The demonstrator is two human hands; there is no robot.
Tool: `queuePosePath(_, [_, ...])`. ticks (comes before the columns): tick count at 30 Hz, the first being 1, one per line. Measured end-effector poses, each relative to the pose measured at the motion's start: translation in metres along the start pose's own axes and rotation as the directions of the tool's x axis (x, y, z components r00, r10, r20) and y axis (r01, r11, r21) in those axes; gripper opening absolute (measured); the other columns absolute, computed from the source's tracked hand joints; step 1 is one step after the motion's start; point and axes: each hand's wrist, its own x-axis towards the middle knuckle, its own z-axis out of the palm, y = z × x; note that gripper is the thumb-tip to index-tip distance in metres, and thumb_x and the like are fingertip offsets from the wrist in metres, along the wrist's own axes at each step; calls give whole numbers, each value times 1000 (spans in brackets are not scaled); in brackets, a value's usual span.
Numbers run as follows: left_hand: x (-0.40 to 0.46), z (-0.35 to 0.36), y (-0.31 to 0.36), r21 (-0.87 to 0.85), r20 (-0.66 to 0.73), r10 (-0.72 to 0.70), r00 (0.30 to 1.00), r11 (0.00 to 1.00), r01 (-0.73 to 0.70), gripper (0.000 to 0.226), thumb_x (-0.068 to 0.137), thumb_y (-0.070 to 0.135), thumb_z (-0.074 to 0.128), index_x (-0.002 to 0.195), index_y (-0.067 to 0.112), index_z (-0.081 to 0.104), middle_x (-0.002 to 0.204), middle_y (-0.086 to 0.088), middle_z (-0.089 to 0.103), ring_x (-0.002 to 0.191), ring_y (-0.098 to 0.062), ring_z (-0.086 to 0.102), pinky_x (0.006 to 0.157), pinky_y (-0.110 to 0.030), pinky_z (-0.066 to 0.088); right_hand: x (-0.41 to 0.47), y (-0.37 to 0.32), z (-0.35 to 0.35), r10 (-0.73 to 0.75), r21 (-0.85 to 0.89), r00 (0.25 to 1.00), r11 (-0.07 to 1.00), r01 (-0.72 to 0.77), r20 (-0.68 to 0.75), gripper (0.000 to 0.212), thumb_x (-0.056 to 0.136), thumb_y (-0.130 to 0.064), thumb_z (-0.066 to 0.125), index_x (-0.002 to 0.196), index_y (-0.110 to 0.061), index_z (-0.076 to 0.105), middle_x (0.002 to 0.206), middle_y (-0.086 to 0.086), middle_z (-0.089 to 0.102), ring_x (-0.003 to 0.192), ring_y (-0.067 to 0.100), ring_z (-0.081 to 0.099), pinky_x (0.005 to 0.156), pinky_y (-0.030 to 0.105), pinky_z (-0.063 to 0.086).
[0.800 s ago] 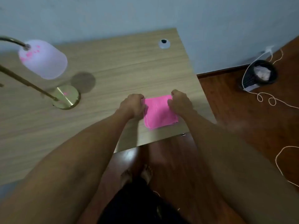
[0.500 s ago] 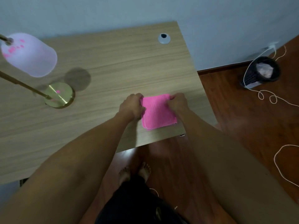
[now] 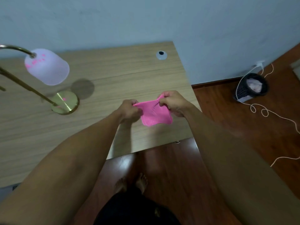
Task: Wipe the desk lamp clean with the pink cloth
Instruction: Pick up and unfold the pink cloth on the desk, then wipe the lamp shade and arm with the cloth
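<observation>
Above the desk (image 3: pixel 113 75), both hands pinch the pink cloth (image 3: pixel 154 113).

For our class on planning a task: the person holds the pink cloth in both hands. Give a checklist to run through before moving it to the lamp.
1. Pink cloth gripped by left hand and right hand: ok.
2. Cloth raised off the desk: ok.
3. Pink marks on lamp shade located: ok.
4. Mark on brass base located: ok.
5. Desk between cloth and lamp clear: ok.
6. Lamp steady: cannot tell.
</observation>
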Motion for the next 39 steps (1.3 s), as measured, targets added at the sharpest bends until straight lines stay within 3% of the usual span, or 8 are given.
queuePosePath(4, [-22, -42, 30, -229, 91, 18, 996, 973, 3, 20, 71, 6, 77, 88, 14, 72, 95, -6, 71, 87, -16, 60, 74, -29, 42, -3, -28, -8, -27, 52, 998, 998, 30, -51, 18, 86, 5, 56, 83, -10, 64, 84, 9, 63, 79, 23, 61, 60, 30, 47])
queuePosePath(10, [-44, -100, 76, -486, 12, 118, 993, 868, -97, 20, 88, 0, 63, 100, 15, 66, 88, -2, 65, 73, -12, 60, 68, -26, 50, -24, -93, 3, -124, 301, 992, 945, 130, -38, 19, 89, 8, 57, 101, -2, 67, 81, 9, 64, 62, 14, 63, 62, 33, 50])
queuePosePath(16, [-73, -148, 115, -581, -150, 178, 973, 780, -232, 17, 94, 11, 61, 109, 20, 58, 95, -1, 70, 78, -17, 69, 69, -35, 54, -53, -155, 28, -313, 660, 919, 747, 82, 241, 47, 83, -35, 72, 121, -9, 65, 106, 13, 76, 100, 30, 73, 93, 60, 55])
queuePosePath(21, [-89, -178, 113, -450, -328, 139, 934, 847, -284, 13, 93, 13, 63, 104, 18, 58, 95, -8, 67, 75, -22, 62, 57, -32, 47, -52, -167, 72, -200, 561, 932, 828, -4, 303, 57, 88, -19, 66, 142, -7, 51, 110, 18, 69, 101, 36, 68, 93, 54, 54])
queuePosePath(25, [-105, -208, 102, -290, -454, 197, 869, 889, -353, 12, 88, 19, 69, 98, 14, 63, 90, -9, 66, 75, -21, 61, 63, -39, 53, -49, -184, 98, -196, 542, 937, 840, 9, 288, 38, 93, -11, 54, 130, -9, 50, 113, 18, 62, 107, 37, 64, 88, 55, 58])
queuePosePath(33, [-155, -313, 57, 135, -766, 365, 530, 896, -422, 19, 78, 33, 59, 82, 18, 71, 77, 3, 73, 77, -14, 68, 72, -25, 52, -40, -212, 168, -152, 556, 986, 826, 90, 66, 33, 99, -25, 53, 131, -16, 50, 121, 14, 62, 104, 34, 61, 80, 46, 56])
queuePosePath(36, [-162, -350, 21, 199, -720, 386, 577, 911, -362, 25, 77, 35, 59, 94, 21, 70, 88, 6, 71, 84, -13, 65, 81, -30, 54, -38, -217, 206, -162, 523, 986, 839, 152, -26, 39, 101, -40, 56, 131, -16, 52, 128, 10, 64, 112, 32, 63, 98, 52, 54])
queuePosePath(39, [-160, -371, -13, 241, -571, 385, 725, 923, -300, 42, 74, 42, 64, 110, 22, 70, 106, 7, 70, 102, -14, 65, 88, -41, 58, -41, -218, 246, -209, 374, 959, 888, 268, -189, 42, 102, -52, 49, 119, -15, 57, 120, 12, 67, 95, 28, 65, 79, 43, 55])
